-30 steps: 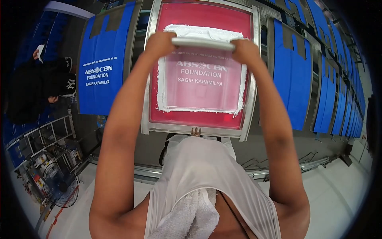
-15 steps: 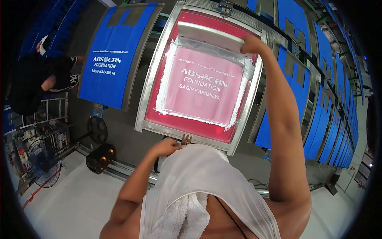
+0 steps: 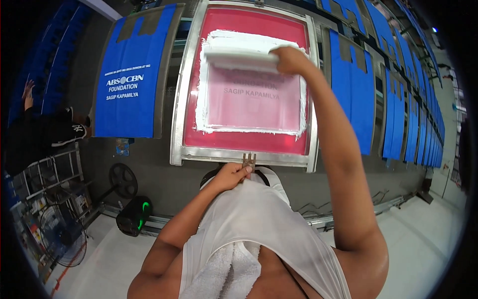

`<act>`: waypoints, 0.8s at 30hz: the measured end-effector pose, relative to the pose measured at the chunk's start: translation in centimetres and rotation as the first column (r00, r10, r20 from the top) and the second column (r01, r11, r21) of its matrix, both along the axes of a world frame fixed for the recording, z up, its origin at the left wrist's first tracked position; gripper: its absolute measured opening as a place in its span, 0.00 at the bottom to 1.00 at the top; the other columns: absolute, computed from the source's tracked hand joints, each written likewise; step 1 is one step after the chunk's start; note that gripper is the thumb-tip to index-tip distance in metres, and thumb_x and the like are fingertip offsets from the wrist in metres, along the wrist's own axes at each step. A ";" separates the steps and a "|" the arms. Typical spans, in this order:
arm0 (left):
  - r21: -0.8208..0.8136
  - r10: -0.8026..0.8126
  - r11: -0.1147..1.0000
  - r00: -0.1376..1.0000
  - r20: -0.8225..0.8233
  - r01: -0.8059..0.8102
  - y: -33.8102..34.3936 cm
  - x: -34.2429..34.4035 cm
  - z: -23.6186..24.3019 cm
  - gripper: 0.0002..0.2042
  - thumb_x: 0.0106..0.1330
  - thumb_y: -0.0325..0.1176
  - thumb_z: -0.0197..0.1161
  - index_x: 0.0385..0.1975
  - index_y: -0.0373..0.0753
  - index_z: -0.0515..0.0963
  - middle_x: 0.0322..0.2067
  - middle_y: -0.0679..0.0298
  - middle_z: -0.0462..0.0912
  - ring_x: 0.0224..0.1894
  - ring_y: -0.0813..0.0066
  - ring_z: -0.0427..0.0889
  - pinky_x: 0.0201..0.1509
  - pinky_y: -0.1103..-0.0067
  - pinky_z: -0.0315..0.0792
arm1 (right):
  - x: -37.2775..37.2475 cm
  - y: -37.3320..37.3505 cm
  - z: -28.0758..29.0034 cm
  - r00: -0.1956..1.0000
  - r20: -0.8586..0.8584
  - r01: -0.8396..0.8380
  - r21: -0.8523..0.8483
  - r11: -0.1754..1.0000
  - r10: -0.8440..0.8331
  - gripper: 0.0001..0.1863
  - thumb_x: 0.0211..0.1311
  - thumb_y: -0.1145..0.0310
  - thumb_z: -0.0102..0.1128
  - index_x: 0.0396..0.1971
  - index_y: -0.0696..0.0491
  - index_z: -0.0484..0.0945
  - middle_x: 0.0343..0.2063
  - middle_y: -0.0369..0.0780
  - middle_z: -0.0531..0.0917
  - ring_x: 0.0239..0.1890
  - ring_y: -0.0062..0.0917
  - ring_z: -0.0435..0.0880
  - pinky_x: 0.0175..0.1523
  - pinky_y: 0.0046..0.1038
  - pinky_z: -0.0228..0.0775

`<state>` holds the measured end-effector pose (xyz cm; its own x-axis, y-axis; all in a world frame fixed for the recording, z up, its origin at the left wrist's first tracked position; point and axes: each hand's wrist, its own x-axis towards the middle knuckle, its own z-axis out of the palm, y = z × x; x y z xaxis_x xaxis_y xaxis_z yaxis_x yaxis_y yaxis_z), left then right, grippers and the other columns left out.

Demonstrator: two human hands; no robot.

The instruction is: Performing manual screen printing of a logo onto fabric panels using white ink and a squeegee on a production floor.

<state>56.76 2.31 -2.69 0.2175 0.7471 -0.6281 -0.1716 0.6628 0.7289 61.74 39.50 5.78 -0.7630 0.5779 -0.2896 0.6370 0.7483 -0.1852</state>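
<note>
A pink printing screen in a silver metal frame lies before me, with a border of white ink around faint lettering. My right hand grips a long pale squeegee across the upper part of the screen, over the ink. My left hand is closed on a small metal fitting at the middle of the frame's near edge, against my white shirt.
Blue printed fabric pieces on boards lie left and right. A person in dark clothes works at far left. A handwheel, a black speaker and a fan stand lower left, above a pale floor.
My left hand let go of the squeegee and moved down to the fitting at the near edge. My right hand still holds the squeegee at the top, slightly further left than half a second ago.
</note>
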 end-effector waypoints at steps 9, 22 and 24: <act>-0.036 0.054 0.998 0.997 -0.063 -0.056 0.5 1.2 -0.3 0.18 0.66 0.45 0.56 0.22 0.35 0.78 0.16 0.70 0.74 0.20 0.84 0.68 0.25 0.83 0.65 | 9.8 -22.0 1.0 0.992 -0.122 0.039 -0.050 0.998 -0.045 0.24 0.37 0.79 0.58 0.42 0.53 0.76 0.32 0.39 0.79 0.40 0.35 0.76 0.45 0.34 0.68; -0.112 -0.217 0.970 0.556 -0.803 0.217 2.3 -0.5 3.1 0.22 0.63 0.50 0.54 0.27 0.33 0.79 0.28 0.45 0.80 0.34 0.46 0.79 0.40 0.62 0.71 | 19.5 -9.6 -3.2 0.799 -0.360 0.279 -0.486 0.828 -0.481 0.28 0.33 0.56 0.75 0.38 0.54 0.81 0.29 0.43 0.82 0.39 0.35 0.79 0.43 0.32 0.71; 0.134 0.208 0.968 0.383 -0.900 -0.210 3.4 -5.1 4.1 0.18 0.64 0.46 0.53 0.37 0.35 0.77 0.33 0.48 0.81 0.35 0.51 0.81 0.40 0.64 0.72 | 19.5 -8.4 -4.8 0.696 -0.450 0.213 -0.616 0.759 -0.560 0.26 0.38 0.60 0.75 0.38 0.58 0.81 0.27 0.39 0.82 0.34 0.26 0.80 0.41 0.27 0.71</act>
<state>51.67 5.69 1.39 -0.6388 0.6823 -0.3555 0.4510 0.7065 0.5454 81.28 31.09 0.96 -0.6068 0.7692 -0.2001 0.4755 0.1497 -0.8669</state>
